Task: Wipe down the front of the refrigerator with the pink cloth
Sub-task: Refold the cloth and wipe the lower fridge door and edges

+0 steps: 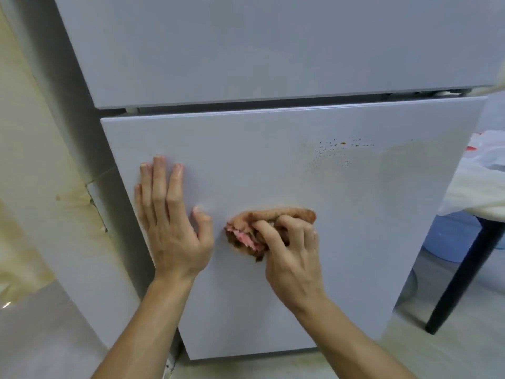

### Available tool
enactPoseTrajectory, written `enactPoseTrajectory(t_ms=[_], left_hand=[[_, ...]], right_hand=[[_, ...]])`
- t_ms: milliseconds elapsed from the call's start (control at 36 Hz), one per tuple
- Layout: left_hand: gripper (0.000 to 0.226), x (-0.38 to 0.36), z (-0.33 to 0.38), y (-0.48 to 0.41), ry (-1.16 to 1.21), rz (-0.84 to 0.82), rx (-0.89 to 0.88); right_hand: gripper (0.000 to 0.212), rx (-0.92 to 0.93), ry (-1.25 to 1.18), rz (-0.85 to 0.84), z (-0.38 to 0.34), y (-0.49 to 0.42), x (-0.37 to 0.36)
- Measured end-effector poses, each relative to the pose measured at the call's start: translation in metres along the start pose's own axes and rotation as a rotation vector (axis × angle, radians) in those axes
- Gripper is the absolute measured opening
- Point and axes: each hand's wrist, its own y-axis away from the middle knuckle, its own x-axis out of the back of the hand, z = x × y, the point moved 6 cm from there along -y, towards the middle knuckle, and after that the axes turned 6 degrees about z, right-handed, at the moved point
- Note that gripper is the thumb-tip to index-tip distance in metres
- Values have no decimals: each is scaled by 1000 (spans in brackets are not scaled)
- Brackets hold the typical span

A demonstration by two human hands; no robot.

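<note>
The right hand [289,250] curls its fingers round the bunched pink cloth [254,228] against the refrigerator [341,214], while the left hand [169,222], just left of it, presses flat with straight fingers.

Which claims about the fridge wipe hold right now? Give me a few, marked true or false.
1. The right hand grips the pink cloth against the lower refrigerator door. True.
2. The left hand holds a spray bottle. False: it rests flat on the door, fingers straight.
3. On the door, brown specks sit above and right of the cloth. True.
4. The cloth is spotless. False: much of it is stained brown.
</note>
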Motion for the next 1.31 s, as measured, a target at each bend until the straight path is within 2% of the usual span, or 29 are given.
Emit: enactPoseTrajectory(t_ms=[139,278,417,528,667,778,889,972,1111,1250,1306], left_hand=[[73,0,7,-1,6,-2,-9],[73,-3,18,0,13,-15,-25],[73,-6,29,0,30,-7,-50],[74,-11,38,2,49,-25,-57],[72,-18,50,8,24,-40,-80],[73,-20,53,8,28,-44,-53],[73,-20,53,8,31,-51,-44],[72,-20,53,9,27,-57,-47],[73,-20,55,11,23,-57,-45],[75,-22,60,11,25,-43,-48],[74,-23,63,10,29,-40,-43]], right_hand=[[46,-184,-107,137,0,-85,30],[51,-231,-195,168,1,-126,49],[41,-144,-117,227,9,-87,34],[25,-15,-18,115,29,-11,14],[26,76,42,-2,41,18,13],[29,-14,18,15,40,-3,19],[34,-210,-71,172,42,-61,41],[41,-269,-106,267,45,-110,60],[39,-224,-51,306,45,-105,56],[19,-104,63,199,59,-30,36],[19,-59,87,144,65,0,33]])
